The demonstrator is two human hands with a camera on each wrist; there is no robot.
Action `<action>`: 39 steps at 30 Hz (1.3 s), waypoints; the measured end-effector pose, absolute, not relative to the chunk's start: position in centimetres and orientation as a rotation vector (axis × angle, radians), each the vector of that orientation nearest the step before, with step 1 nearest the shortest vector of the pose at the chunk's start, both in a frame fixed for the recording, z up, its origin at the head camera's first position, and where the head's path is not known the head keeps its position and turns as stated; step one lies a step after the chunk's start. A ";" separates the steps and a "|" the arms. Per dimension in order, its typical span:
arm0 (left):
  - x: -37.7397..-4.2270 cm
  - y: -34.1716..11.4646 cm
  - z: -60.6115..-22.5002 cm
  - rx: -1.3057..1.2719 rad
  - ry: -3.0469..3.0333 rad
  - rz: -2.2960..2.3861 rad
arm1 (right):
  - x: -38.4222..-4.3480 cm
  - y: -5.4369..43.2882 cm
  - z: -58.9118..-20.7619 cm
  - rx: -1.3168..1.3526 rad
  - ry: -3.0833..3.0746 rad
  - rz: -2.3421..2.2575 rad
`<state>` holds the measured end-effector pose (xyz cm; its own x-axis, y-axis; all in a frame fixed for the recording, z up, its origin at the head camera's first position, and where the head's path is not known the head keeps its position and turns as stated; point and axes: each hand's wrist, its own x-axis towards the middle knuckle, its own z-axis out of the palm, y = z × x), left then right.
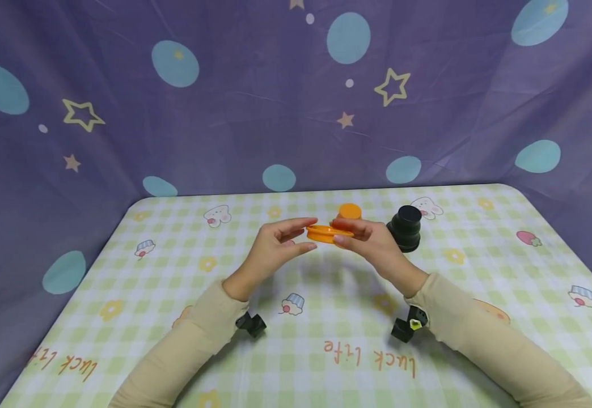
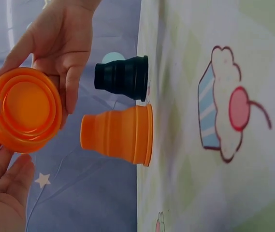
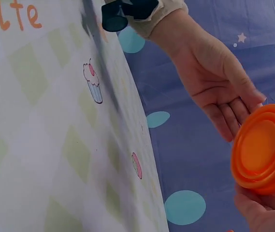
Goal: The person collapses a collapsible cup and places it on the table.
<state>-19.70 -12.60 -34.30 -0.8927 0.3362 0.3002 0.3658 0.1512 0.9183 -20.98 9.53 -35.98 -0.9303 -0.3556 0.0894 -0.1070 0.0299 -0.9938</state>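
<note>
Beige sleeves [image 1: 194, 340] lead to the collapsed cup [image 1: 322, 234]: right hand [image 1: 375, 243] pinches it, left hand [image 1: 270, 249] spreads about its rim; beyond it, orange cup [image 2: 115, 134] and black cup [image 1: 405, 230] stand extended.

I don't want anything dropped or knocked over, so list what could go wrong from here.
The right hand pinches the flat orange disc by its rim above the table, so a loosened grip might drop it; whether the left hand grips too is unclear. In the head view, the black cup and orange cup appear close to the right hand, so a careless swing might topple either.
</note>
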 end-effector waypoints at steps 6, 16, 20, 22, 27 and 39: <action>-20.7 -13.3 -35.3 -0.813 -2.358 -1.895 | -20.8 9.6 -36.4 -0.580 2.204 -2.040; -20.9 -13.2 -35.3 -0.928 -2.495 -1.898 | -20.3 9.3 -37.1 -0.978 2.259 -2.049; -20.9 -13.0 -35.4 -0.924 -2.501 -1.881 | -20.0 9.2 -37.3 -1.068 2.226 -2.064; -20.9 -12.9 -35.4 -0.927 -2.491 -1.889 | -19.9 9.1 -37.3 -1.072 2.201 -2.080; -20.9 -12.7 -35.4 -0.954 -2.472 -1.916 | -19.8 9.0 -37.5 -1.050 2.165 -2.090; -20.8 -13.3 -36.1 -0.839 -2.387 -2.017 | -19.5 9.2 -37.6 -1.034 2.209 -2.011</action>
